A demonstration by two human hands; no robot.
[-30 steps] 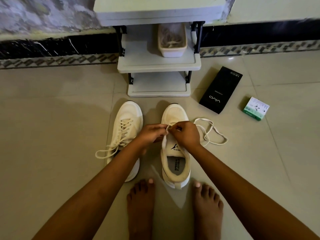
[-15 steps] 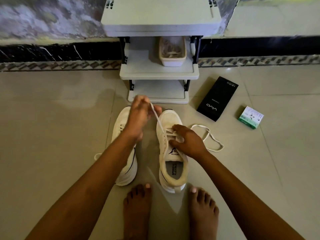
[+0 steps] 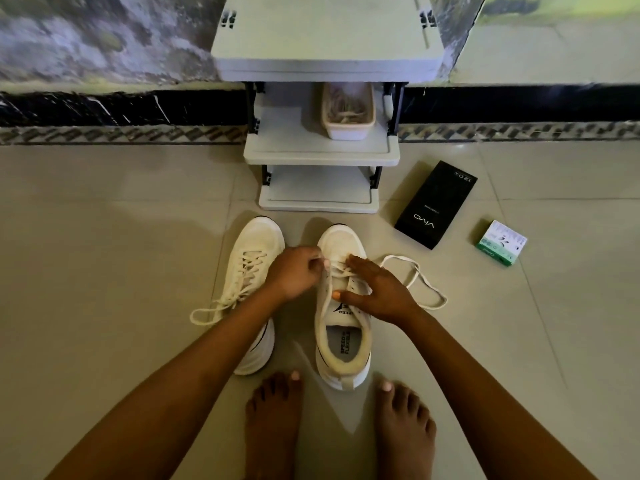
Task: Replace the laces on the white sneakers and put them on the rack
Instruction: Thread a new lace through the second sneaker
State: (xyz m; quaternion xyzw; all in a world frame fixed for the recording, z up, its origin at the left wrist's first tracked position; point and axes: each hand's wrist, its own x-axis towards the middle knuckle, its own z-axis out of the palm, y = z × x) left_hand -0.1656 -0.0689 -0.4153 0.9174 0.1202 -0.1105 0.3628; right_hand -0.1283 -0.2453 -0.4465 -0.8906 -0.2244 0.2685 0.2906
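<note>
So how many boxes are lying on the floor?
2. A black box lies right of the rack, and a small green and white box lies further right. More could be out of view.

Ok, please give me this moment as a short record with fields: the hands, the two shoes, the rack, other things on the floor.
left hand: pinches the lace at the right shoe's eyelets
right hand: fingers spread, rests on the right shoe
left shoe: laced, lace ends loose on the floor
lace tail: lies in a loop to the right of the right shoe
rack: holds a small tray, no shoes
floor: black box, small green box
</note>
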